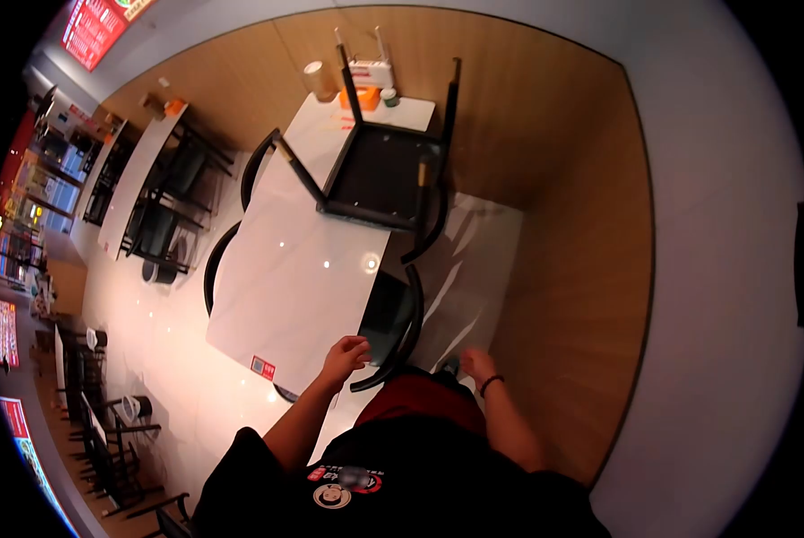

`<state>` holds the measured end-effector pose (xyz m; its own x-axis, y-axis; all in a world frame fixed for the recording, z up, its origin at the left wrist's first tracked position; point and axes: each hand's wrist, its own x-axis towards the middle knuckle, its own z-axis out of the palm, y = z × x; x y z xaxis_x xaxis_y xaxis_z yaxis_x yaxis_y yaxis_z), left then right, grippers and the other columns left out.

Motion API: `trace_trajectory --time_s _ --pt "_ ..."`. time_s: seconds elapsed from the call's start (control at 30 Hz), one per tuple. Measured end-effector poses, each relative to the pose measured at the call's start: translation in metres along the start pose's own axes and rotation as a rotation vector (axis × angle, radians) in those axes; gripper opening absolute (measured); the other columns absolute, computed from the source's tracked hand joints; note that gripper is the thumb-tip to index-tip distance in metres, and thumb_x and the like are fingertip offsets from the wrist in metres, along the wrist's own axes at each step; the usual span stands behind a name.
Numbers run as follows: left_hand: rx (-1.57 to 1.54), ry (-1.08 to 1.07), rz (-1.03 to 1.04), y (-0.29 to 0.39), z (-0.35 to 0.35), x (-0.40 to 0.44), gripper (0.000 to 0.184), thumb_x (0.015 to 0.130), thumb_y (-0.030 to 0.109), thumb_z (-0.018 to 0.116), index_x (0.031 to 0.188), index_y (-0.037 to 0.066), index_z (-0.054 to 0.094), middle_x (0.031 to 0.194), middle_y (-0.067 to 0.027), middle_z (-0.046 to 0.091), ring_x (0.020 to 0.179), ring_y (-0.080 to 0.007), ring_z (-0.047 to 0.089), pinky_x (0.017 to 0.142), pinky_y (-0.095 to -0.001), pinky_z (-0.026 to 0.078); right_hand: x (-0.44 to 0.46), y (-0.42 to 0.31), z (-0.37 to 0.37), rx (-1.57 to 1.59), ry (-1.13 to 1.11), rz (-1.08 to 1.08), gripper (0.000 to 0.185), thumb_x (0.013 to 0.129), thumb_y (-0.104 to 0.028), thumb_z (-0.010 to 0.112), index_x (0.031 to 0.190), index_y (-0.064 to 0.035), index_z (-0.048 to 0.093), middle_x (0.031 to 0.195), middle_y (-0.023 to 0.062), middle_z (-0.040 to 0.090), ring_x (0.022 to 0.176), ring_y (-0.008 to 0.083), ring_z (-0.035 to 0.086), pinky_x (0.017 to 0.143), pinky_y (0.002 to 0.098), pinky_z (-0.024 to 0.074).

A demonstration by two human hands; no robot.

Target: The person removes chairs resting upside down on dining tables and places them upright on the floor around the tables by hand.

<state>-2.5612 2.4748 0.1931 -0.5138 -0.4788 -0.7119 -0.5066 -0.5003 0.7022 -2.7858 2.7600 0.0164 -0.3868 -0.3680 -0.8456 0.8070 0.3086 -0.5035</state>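
Note:
My left hand [346, 357] is over the near right corner of the white table [285, 269], its fingers loosely bent and slightly apart, with nothing visible in them. Beside it is the curved black back of an upright chair [389, 318] at the table's right side. My right hand [480, 366], with a dark band at the wrist, hangs to the right of that chair, near my body; its fingers are too small and dim to read. Farther along the table a black chair [384, 170] rests upside down, legs pointing up, their tips gold.
A wood-panelled wall [572, 296] runs along the right. An orange box [360, 98], a cup [317, 79] and a small green container [389, 96] stand at the table's far end. Black chairs [155, 231] line another white table [138, 179] at the left.

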Motion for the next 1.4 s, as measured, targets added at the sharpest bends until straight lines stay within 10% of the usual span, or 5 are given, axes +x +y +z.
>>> trace_trajectory --time_s 0.17,0.43,0.57,0.7,1.4 --pt "0.141 -0.105 0.088 0.057 0.062 0.056 0.039 0.092 0.025 0.069 0.124 0.006 0.056 0.107 -0.0057 0.064 0.092 -0.0142 0.065 0.078 -0.03 0.052 -0.017 -0.01 -0.056 0.16 0.093 -0.047 0.026 0.095 -0.026 0.057 0.11 -0.0051 0.062 0.103 0.0086 0.064 0.087 0.0186 0.062 0.076 0.0317 0.0521" --pt "0.711 0.282 0.731 0.164 0.12 0.232 0.095 0.062 0.03 0.091 0.137 -0.003 0.042 0.134 -0.0252 0.049 0.127 -0.0392 0.047 0.107 -0.0397 0.04 -0.048 -0.044 -0.088 0.113 0.321 -0.137 0.02 0.095 -0.019 0.055 0.105 -0.0044 0.064 0.092 0.0064 0.066 0.079 0.0164 0.065 0.066 0.0297 0.0522" --pt "0.657 0.122 0.729 0.181 0.139 0.292 0.078 0.065 0.035 0.091 0.129 0.004 0.057 0.111 -0.015 0.068 0.102 -0.0281 0.065 0.089 -0.0381 0.05 -0.084 -0.037 -0.088 0.108 0.486 -0.085 0.019 0.095 -0.018 0.055 0.105 -0.004 0.064 0.093 0.0068 0.067 0.08 0.0166 0.066 0.068 0.0296 0.0531" --pt "0.01 0.101 0.631 0.182 0.169 0.296 0.032 0.082 0.033 0.082 0.075 0.004 0.068 0.069 -0.0012 0.063 0.066 -0.014 0.059 0.066 -0.0295 0.046 -0.108 -0.029 -0.092 0.043 0.504 -0.075 0.019 0.096 -0.02 0.055 0.103 -0.0046 0.064 0.093 0.0086 0.069 0.08 0.0179 0.068 0.069 0.0306 0.055" --pt "-0.253 -0.157 0.548 0.382 0.286 0.123 0.037 0.09 0.029 0.073 0.068 0.007 0.053 0.056 -0.0015 0.047 0.046 -0.0132 0.047 0.048 -0.0289 0.043 -0.075 -0.067 -0.076 -0.362 0.796 -0.465 0.05 0.088 -0.009 0.064 0.133 -0.0018 0.044 0.102 0.014 0.067 0.087 0.0227 0.068 0.075 0.0339 0.0549"
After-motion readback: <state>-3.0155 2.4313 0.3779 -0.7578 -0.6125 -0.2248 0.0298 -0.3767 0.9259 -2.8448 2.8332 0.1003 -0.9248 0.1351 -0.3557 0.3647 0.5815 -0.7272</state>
